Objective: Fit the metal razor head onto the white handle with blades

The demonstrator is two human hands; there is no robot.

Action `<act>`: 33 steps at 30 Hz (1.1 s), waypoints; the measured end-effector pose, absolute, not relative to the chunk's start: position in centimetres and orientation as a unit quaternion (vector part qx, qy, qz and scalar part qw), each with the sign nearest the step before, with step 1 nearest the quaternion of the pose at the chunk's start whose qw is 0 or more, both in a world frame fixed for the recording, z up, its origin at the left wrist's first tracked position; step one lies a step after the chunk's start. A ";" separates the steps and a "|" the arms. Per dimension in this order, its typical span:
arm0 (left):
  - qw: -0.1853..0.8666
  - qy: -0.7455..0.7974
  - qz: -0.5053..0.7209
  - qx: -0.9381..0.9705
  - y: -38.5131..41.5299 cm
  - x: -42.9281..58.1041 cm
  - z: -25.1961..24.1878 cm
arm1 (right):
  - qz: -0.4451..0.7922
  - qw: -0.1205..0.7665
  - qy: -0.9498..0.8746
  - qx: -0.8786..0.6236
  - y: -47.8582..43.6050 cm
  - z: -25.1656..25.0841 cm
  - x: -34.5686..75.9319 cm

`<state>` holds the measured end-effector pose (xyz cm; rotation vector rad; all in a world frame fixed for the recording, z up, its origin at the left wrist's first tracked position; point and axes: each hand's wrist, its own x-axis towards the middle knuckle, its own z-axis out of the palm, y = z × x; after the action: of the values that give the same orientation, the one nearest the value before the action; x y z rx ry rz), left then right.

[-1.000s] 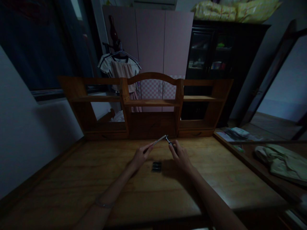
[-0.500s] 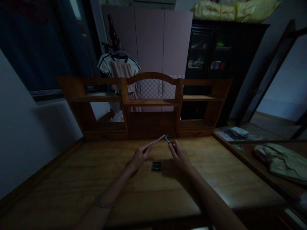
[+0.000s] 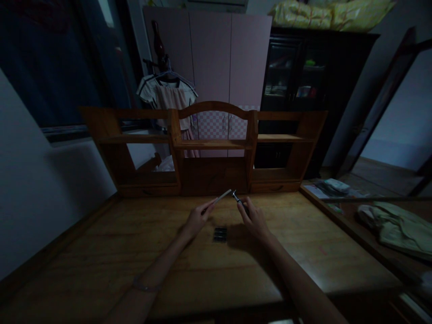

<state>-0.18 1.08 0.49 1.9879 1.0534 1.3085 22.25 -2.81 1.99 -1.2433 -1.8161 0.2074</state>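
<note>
Pinched in my left hand [image 3: 197,219] is a thin, pale stick [image 3: 222,196], slanting up to the right. My right hand [image 3: 254,218] closes around the dark handle of a razor-like tool [image 3: 235,196], whose small shiny metal head points up and left. The stick's tip is close to that head, with a narrow gap between them. Below and between my hands, a small pack of several dark pieces [image 3: 220,235] lies on the wooden desk [image 3: 135,252]. Dim light hides the finer detail of both held things.
A wooden shelf unit [image 3: 213,144] with small drawers stands along the desk's far edge. To the right, a pale green cloth item [image 3: 401,229] lies on a lower surface beyond the desk's raised rim [image 3: 332,216]. A wall [image 3: 60,193] borders the left side.
The pale stick has drawn back slightly to the left, and its tip has parted a little from the metal head. My right hand and the dark pack have hardly moved.
</note>
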 end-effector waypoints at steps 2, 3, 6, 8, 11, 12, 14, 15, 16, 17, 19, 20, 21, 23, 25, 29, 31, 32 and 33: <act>0.260 0.397 0.492 0.730 1.2 -0.3 0.4 | 0.082 0.448 -0.733 -0.505 -2.7 1.9 22.2; 0.260 0.397 0.496 0.727 1.3 -0.3 0.5 | 0.081 0.447 -0.733 -0.506 -2.7 1.8 22.2; 0.269 0.386 0.492 0.733 1.2 -0.3 0.5 | 0.082 0.446 -0.734 -0.506 -2.7 1.7 22.2; 0.277 0.384 0.478 0.740 1.2 -0.1 0.5 | 0.079 0.443 -0.734 -0.508 -2.6 1.6 22.3; 0.281 0.390 0.468 0.742 1.1 0.0 0.3 | 0.070 0.445 -0.734 -0.508 -2.6 1.5 22.5; 0.281 0.390 0.467 0.742 1.1 0.0 0.3 | 0.068 0.447 -0.734 -0.506 -2.5 1.5 22.6; 0.279 0.389 0.477 0.737 1.0 -0.1 0.4 | 0.069 0.451 -0.735 -0.502 -2.5 1.5 22.6; 0.278 0.387 0.484 0.734 0.9 -0.1 0.5 | 0.072 0.451 -0.736 -0.500 -2.5 1.5 22.6; 0.277 0.384 0.491 0.731 0.8 -0.1 0.6 | 0.076 0.450 -0.737 -0.499 -2.5 1.5 22.6; 0.277 0.381 0.496 0.729 0.8 -0.1 0.7 | 0.079 0.449 -0.736 -0.500 -2.6 1.6 22.5; 0.281 0.375 0.497 0.730 0.7 -0.1 0.8 | 0.081 0.443 -0.738 -0.502 -2.7 1.7 22.5; 0.284 0.376 0.493 0.731 0.7 -0.1 0.8 | 0.080 0.440 -0.739 -0.504 -2.8 1.8 22.5; 0.285 0.379 0.489 0.732 0.7 0.0 0.7 | 0.078 0.436 -0.740 -0.506 -2.8 1.8 22.5; 0.285 0.386 0.485 0.731 0.7 0.0 0.7 | 0.072 0.432 -0.742 -0.508 -2.9 1.9 22.5; 0.285 0.388 0.484 0.730 0.7 0.0 0.8 | 0.067 0.431 -0.742 -0.509 -3.0 1.9 22.5; 0.279 0.386 0.488 0.732 0.4 -0.1 1.1 | 0.051 0.427 -0.747 -0.507 -2.9 1.6 22.6; 0.273 0.381 0.490 0.735 0.5 -0.1 1.0 | 0.037 0.427 -0.752 -0.501 -2.8 1.4 22.6; 0.274 0.379 0.487 0.737 0.5 -0.1 0.9 | 0.028 0.428 -0.754 -0.498 -2.7 1.3 22.7; 0.278 0.377 0.482 0.740 0.6 -0.1 0.7 | 0.021 0.430 -0.755 -0.494 -2.6 1.2 22.7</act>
<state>-0.07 0.64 0.72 1.9876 1.0130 1.2939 22.69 -2.65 1.16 -1.2326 -1.8836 0.0517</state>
